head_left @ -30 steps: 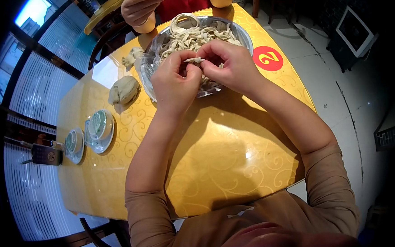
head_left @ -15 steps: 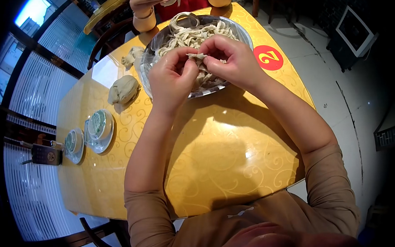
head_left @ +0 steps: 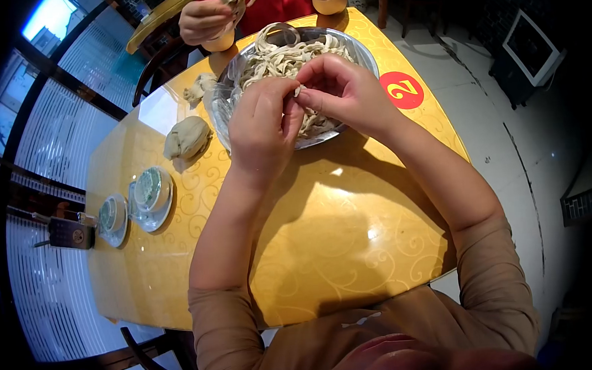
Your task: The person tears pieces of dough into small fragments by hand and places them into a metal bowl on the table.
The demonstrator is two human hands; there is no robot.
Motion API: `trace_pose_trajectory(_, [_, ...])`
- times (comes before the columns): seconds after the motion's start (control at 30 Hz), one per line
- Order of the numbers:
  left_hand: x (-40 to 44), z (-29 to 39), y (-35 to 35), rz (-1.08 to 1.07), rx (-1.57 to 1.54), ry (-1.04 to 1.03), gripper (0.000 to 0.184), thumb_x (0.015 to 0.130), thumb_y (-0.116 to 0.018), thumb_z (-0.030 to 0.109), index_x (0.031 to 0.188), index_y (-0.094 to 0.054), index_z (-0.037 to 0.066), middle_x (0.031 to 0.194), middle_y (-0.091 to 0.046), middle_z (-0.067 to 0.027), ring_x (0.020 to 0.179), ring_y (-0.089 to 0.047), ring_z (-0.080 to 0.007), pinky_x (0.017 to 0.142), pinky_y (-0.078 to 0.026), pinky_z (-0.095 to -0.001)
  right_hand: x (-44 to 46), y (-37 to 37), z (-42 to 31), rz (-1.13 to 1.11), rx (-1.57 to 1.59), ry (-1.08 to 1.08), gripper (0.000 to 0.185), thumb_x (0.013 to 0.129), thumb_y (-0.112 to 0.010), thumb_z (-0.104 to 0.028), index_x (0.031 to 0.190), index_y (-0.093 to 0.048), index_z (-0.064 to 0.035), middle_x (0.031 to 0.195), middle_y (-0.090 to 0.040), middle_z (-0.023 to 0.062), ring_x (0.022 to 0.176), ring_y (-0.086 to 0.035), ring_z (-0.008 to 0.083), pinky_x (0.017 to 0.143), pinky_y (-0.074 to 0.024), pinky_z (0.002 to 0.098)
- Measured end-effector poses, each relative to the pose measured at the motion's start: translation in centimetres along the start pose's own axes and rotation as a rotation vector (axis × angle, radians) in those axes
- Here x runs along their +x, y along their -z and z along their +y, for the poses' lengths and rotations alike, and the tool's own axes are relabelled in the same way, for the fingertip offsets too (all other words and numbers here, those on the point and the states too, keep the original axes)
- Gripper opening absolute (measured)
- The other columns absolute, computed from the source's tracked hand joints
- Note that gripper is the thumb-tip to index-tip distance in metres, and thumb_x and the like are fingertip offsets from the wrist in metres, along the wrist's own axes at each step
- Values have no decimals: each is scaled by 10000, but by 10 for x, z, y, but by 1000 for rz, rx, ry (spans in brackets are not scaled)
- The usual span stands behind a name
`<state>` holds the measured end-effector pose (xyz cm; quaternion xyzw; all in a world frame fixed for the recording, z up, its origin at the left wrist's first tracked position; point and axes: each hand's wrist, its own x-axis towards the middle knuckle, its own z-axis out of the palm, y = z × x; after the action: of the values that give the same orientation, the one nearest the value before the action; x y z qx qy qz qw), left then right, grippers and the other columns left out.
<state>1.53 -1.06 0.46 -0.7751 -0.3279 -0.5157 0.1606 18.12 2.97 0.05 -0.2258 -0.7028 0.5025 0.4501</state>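
Observation:
My left hand (head_left: 262, 122) and my right hand (head_left: 342, 90) meet above a wide metal basin (head_left: 324, 140), with the fingertips of both pinched together. Between them shows a small end of a pale greyish-beige strip (head_left: 299, 90); the rest is hidden by my fingers. Beneath my hands, the basin holds a tangled heap of similar soft strips (head_left: 285, 62). Clear plastic (head_left: 222, 111) hangs over the basin's left side. To its left, a rounded beige lump (head_left: 187, 138) rests on the table, with a smaller lump (head_left: 200, 88) farther back.
Across the yellow table (head_left: 313, 252), another person's hands (head_left: 208, 17) hold a similar strip. Two wrapped bowl-and-plate sets (head_left: 152, 190) stand at the left, near a dark box (head_left: 72, 232). A red number disc (head_left: 402, 89) lies right of the basin. A chair (head_left: 150, 357) is at the lower left.
My hands have come closer together, and less of the strip shows between them. Across the table, the other person's hands have moved apart, with a strip stretched between them.

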Motion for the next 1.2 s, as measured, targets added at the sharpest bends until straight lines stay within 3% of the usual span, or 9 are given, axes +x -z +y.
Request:
trace_pose_trajectory(0.3, [0,5,-2,11,-56,-39,301,693,-691,-43,970,-594,26,889,-615,-129,801,-613,-280,674,-513,-341,-1,2,-6,23,-183,6,235,803,-595,-16,1031,-542,-24,925,-562,2,806,-541,47,719,-464,201])
trace_pose_trajectory(0.53, [-1,6,-5,13,-55,17,291,683,-686,-44,948,-595,31,856,-603,-114,750,-603,-259,665,-511,-331,-1,-3,-3,111,-107,-33,191,816,-575,-30,1005,-547,-29,881,-549,-12,759,-519,29,661,-444,186])
trace_pose_trajectory(0.63, [1,1,-4,30,-224,212,242,695,-676,-37,912,-595,34,854,-605,-101,730,-592,-219,646,-502,-303,0,-4,-9,86,31,-47,158,837,-565,-38,994,-555,-29,858,-548,-21,731,-512,19,626,-431,176])
trace_pose_trajectory(0.77, [-1,-7,-7,13,-266,220,179,722,-665,-20,877,-593,31,862,-601,-87,694,-572,-172,628,-491,-256,0,-2,-5,95,-75,-9,137,848,-555,-31,985,-564,-28,841,-546,-30,707,-502,14,599,-418,173])
trace_pose_trajectory(0.9, [-4,-9,-6,-8,-546,559,222,747,-645,-21,957,-588,26,932,-608,-76,802,-607,-132,691,-513,-252,0,-4,-1,122,-169,56,148,843,-535,-6,988,-562,-26,842,-540,-35,700,-491,13,596,-409,172])
trace_pose_trajectory(0.97, [0,-2,-6,46,-672,677,273,758,-636,-20,1023,-582,22,975,-612,-75,867,-620,-125,738,-522,-254,-1,-3,-4,107,-117,-10,151,857,-566,-31,1007,-562,-24,874,-553,-27,738,-513,21,633,-429,175])
trace_pose_trajectory(1.07, [-2,-6,-8,11,-612,607,359,763,-632,-16,1113,-560,21,1000,-618,-78,922,-630,-139,796,-523,-258,1,-2,-2,80,-72,11,201,868,-624,-88,1044,-558,-18,921,-575,-12,810,-545,39,703,-458,186])
trace_pose_trajectory(1.2, [-4,-7,-10,22,-475,492,355,754,-622,-23,1102,-579,28,1002,-624,-86,895,-640,-145,795,-527,-261,3,0,5,36,-18,-6,313,856,-687,-171,1088,-549,-13,984,-593,10,900,-570,65,786,-484,211])
